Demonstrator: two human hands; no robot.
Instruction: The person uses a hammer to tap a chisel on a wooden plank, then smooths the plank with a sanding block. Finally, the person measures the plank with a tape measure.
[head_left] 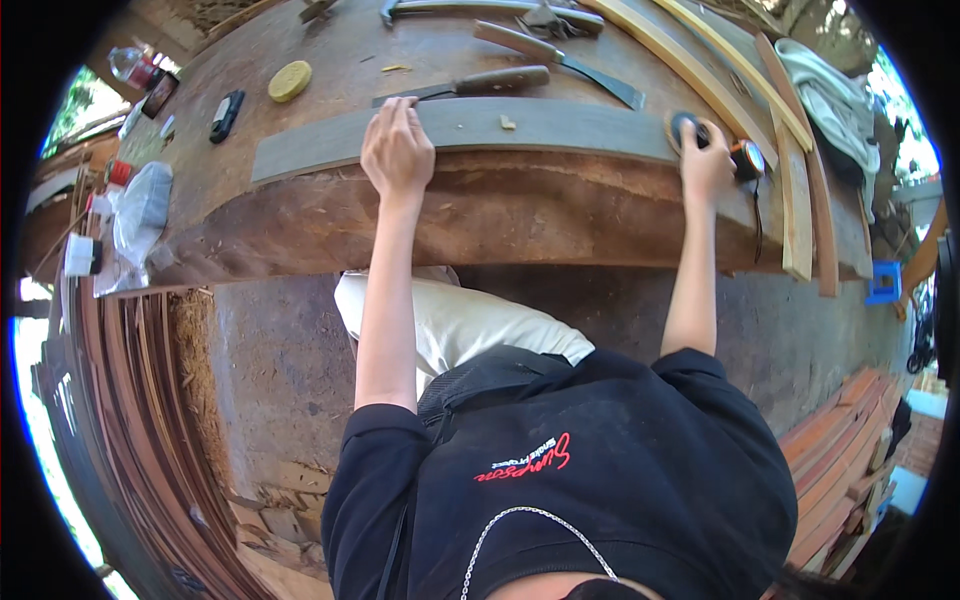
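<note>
A long flat grey board (560, 125) lies along the near edge of the workbench (335, 70). My left hand (398, 150) is closed across the board's width, its fingers bent toward the far edge and its thumb hidden. At the board's right end my right hand (706, 160) is closed on a round dark disc (684, 128) with a tan rim; its exact kind cannot be made out. Just right of that hand sits an orange and black tape measure (747, 160) with a dark strap. A small pale chip (507, 122) rests on the board.
Beyond the board lie a wooden-handled chisel (500, 80), a wide-bladed chisel (600, 80) and a hammer (450, 8). A round yellow piece (290, 81) and a dark device (227, 116) are at left. Wooden strips (793, 200) overhang the right edge. Lumber (140, 400) is stacked at left.
</note>
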